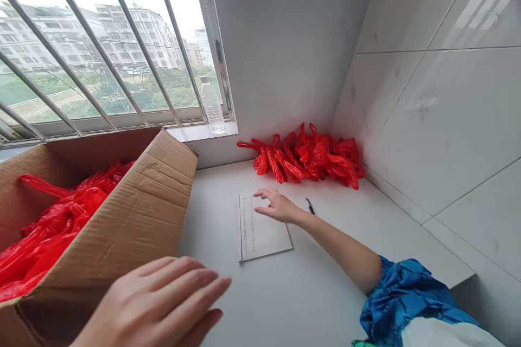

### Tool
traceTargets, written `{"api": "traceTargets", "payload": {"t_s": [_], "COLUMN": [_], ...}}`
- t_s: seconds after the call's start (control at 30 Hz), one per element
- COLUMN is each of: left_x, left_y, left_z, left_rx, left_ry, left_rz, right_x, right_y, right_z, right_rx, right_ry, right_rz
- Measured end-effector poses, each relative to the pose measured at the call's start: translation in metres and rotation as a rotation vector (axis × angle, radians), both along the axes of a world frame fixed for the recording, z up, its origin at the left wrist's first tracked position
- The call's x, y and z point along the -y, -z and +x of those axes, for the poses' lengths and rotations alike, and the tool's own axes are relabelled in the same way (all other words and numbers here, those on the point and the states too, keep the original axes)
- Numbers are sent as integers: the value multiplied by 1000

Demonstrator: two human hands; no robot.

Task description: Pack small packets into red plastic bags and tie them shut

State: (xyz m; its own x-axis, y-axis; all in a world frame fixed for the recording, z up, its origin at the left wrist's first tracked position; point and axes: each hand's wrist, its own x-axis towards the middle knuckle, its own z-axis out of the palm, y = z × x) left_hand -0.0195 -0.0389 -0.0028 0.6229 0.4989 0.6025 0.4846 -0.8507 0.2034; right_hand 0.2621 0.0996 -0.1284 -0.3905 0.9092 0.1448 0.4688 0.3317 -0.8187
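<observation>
My right hand point(280, 207) is above the upper part of a white notebook point(268, 236) on the table, thumb and fingers apart and nothing between them. Handwriting or print runs down the notebook's left side, too small to read. A dark pen point(310, 206) lies just right of the notebook, behind my wrist. Low in the view, my left hand point(163, 303) hovers near the cardboard box point(134, 217), fingers stretched out and holding nothing. Red plastic bags point(73, 217) fill the box. More red bags, knotted point(313, 154), are piled against the back wall.
A clear plastic bottle point(212, 105) stands on the sill of a barred window point(122, 49). The white table point(260, 303) meets a grey wall point(285, 49) behind and a tiled wall point(448, 119) on the right. The box's raised side stands left of the notebook.
</observation>
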Motion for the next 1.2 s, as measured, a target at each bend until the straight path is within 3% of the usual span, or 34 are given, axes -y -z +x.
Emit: {"api": "traceTargets", "payload": {"t_s": [0.03,0.07,0.17,0.23,0.3,0.43,0.63,0.83,0.93,1.03,1.1,1.2], "left_x": [1,0,-4,-7,-8,-9,-28,-67,-80,-86,-87,-84], "left_y": [23,47,114,144,161,164,140,139,144,144,142,141], "left_z": [16,30,59,63,59,39,22,34,50,65,73,79], "left_rx": [-161,-251,-241,-207,-182,-107,207,792,639,349,249,248], "left_ry": [124,153,96,96,97,37,-164,-350,-326,-274,-259,-259], "left_rz": [-98,-189,-311,-382,-440,-545,-683,-694,-644,-604,-604,-594], "right_x": [-18,-36,-82,-101,-110,-110,-69,-9,6,16,25,43], "right_y": [-7,-12,-22,-22,-20,-24,-33,5,25,28,23,14], "right_z": [-7,-14,-29,-32,-30,-13,11,19,25,34,38,37], "right_rx": [4,1,-28,-72,-141,-338,-534,-516,-429,-339,-264,-100], "right_ry": [77,142,279,346,377,334,156,12,8,44,122,274], "right_rz": [-45,-61,-101,-121,-114,-19,63,-45,-53,-2,138,476]}}
